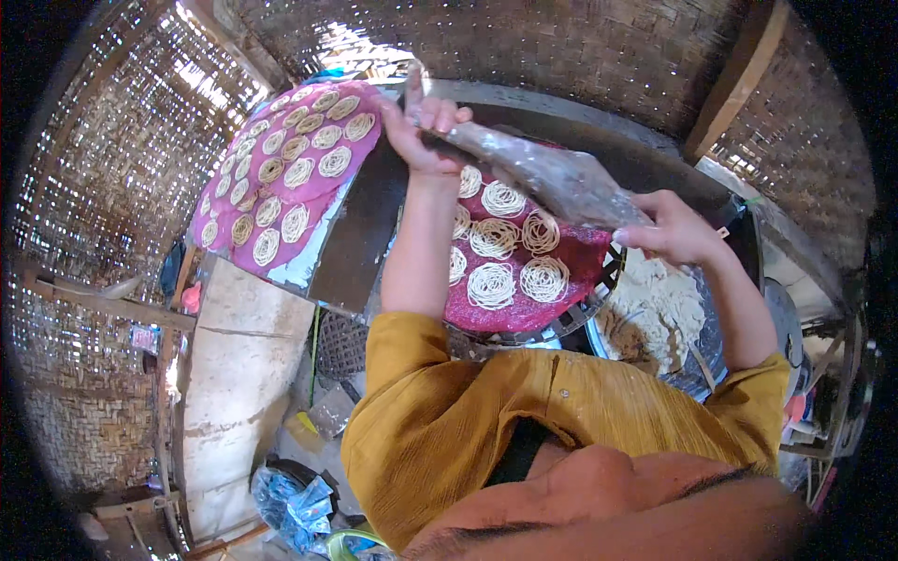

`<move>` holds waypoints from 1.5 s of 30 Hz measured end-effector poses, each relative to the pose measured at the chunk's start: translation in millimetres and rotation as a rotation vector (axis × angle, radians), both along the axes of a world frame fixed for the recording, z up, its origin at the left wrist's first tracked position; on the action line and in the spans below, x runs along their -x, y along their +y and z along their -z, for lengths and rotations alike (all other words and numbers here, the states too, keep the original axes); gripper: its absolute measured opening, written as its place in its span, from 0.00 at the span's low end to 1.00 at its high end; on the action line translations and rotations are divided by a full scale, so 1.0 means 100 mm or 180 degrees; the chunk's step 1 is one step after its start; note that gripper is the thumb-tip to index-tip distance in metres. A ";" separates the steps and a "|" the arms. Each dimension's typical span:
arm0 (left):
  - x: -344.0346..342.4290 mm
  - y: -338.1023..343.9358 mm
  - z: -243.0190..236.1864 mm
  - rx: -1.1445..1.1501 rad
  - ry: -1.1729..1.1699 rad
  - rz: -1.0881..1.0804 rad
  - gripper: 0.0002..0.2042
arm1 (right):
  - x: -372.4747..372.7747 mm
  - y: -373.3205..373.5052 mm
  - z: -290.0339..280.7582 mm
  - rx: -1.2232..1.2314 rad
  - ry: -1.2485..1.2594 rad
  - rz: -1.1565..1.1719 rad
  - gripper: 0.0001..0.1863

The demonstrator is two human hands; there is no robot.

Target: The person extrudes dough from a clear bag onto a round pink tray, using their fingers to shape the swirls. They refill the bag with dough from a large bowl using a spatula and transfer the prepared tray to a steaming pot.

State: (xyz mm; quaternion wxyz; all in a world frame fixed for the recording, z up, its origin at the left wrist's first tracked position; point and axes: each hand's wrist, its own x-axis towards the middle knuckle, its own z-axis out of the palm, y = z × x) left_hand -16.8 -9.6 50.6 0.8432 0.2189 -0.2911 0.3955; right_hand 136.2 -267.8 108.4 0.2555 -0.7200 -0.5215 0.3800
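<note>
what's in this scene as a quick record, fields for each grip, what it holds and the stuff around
left grip: closed around one end of the long grey tool
right grip: holding the tool's other end
tool: pale-smeared, partly hiding the crimson cloth
crimson cloth: pale stringy coils on it
pink cloth, at left: more coils, some browner
right side: pale doughy mass
walls: woven

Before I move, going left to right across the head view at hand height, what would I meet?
Woven wall → pink cloth bearing pale coils → left hand → smeared grey object gripped between both hands → right hand.
</note>
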 end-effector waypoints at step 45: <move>0.00 -0.76 0.87 -0.6861 0.3865 -0.3382 0.24 | -0.41 -0.46 0.68 -0.0813 0.1048 0.0631 0.22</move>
